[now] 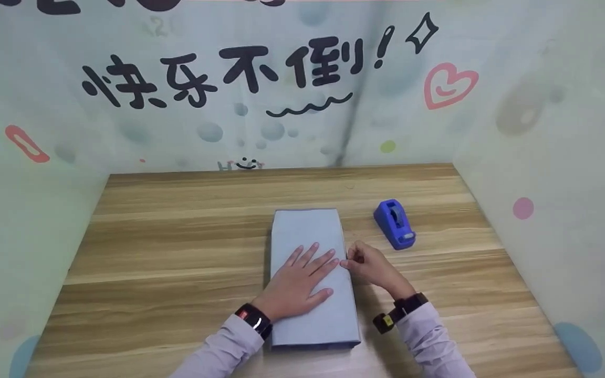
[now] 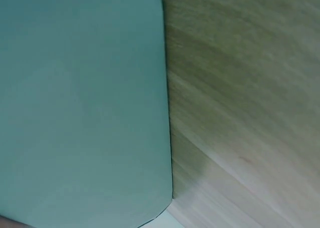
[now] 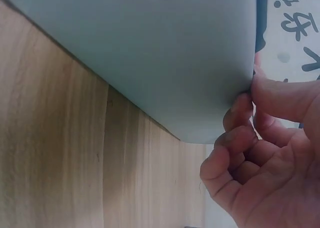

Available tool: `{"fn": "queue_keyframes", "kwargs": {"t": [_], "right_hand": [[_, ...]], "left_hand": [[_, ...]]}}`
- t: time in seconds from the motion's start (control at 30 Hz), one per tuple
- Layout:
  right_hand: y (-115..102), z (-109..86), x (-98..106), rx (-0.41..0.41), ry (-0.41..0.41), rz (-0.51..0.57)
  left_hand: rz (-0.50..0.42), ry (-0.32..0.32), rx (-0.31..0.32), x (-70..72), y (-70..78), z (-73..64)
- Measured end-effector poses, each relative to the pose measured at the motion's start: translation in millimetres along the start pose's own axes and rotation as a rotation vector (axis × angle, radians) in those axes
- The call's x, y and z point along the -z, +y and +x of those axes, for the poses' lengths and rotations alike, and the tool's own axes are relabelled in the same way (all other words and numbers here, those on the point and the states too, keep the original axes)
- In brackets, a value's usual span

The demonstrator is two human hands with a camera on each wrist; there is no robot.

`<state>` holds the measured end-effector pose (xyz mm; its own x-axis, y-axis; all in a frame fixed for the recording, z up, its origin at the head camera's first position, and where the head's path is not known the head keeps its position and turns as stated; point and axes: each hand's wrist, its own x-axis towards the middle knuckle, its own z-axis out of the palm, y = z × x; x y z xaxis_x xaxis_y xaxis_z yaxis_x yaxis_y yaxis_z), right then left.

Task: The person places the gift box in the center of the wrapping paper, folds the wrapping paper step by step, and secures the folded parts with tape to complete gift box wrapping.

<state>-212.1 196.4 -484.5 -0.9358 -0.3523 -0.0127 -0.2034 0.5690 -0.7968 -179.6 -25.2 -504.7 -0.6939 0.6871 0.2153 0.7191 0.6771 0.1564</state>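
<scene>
A long box (image 1: 308,231) covered in pale blue paper lies on the table, its narrow end towards me. My left hand (image 1: 297,286) rests flat on its top with the fingers spread, keeping contact near the middle. Beside the box's right edge is my right hand (image 1: 373,268), its fingers curled. The right wrist view shows the thumb (image 3: 280,95) of this hand and the index finger pinching at the upper long edge of the paper side (image 3: 165,62). In the left wrist view, the paper top (image 2: 85,102) fills the left half; almost none of the hand appears there.
A blue tape dispenser (image 1: 394,224) stands on the wooden table (image 1: 176,236), beyond my right hand. Printed cloth walls (image 1: 292,136) rise at the back and both sides. Each wrist carries a dark band (image 1: 254,320).
</scene>
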Motion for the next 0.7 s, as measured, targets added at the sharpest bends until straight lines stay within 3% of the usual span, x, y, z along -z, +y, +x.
{"fn": "queue_keyframes", "kwargs": {"t": [0.33,0.57,0.7], "right_hand": [[1.4,-1.6,0.9,-0.077,-0.003,0.020],[11.0,-6.6,-1.2,-0.167,-0.149,0.142],[11.0,-12.5,-9.3,-0.152,-0.175,0.116]], "left_hand": [[-0.003,0.000,0.000,-1.5,-0.3,0.6],[0.013,-0.006,0.005,-1.5,-0.1,0.7],[0.010,-0.011,0.009,-0.9,-0.7,0.4]]}}
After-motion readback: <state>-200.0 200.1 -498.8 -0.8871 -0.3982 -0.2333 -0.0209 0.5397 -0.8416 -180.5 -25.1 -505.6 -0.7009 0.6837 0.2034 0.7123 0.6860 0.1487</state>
